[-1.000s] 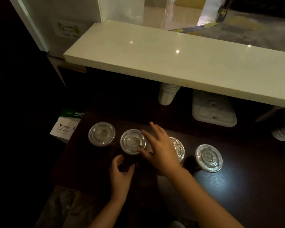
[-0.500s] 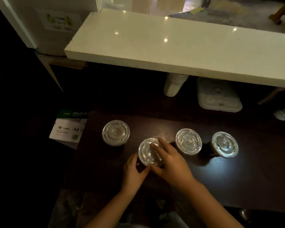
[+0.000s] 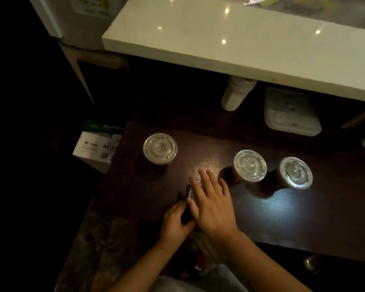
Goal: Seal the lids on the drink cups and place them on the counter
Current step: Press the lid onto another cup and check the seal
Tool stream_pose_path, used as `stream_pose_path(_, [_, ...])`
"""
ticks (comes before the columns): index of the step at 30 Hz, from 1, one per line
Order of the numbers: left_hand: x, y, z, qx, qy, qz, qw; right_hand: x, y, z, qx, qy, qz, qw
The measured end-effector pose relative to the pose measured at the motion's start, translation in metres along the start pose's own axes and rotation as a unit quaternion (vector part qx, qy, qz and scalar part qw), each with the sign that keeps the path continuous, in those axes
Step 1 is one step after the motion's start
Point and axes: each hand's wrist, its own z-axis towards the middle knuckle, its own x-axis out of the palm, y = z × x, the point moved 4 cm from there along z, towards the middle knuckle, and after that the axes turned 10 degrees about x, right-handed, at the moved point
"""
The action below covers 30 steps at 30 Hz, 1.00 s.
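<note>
A: Where's the cup being sealed?

B: Near the front edge of the dark table point(image 3: 261, 218), almost hidden. The right hand point(image 3: 212, 204) lies flat on its lid point(image 3: 191, 191), fingers spread. The left hand point(image 3: 175, 222) curls around the cup's side.

A: And the others?

B: Three lidded cups stand apart behind: one at left point(image 3: 160, 149), two at right point(image 3: 250, 166) point(image 3: 295, 172). The white counter point(image 3: 240, 45) above holds no cups.
</note>
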Motion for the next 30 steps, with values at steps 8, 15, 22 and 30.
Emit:
stream_pose_path(8, [0.002,-0.004,-0.001,0.011,-0.026,-0.012,1.000,0.002,0.002,0.004,-0.017,-0.001,-0.030,0.999])
stream_pose_path(15, [0.004,-0.002,-0.002,-0.016,-0.045,-0.037,0.998,-0.012,-0.010,0.003,-0.019,0.061,0.134,0.989])
stream_pose_path(22, [0.001,-0.009,0.002,-0.015,-0.052,-0.048,0.997,-0.018,-0.026,-0.014,-0.093,0.004,0.066,0.994])
stream_pose_path(30, [0.011,-0.005,0.007,-0.051,-0.010,-0.026,0.998,0.003,-0.033,-0.025,-0.068,0.022,0.118,0.990])
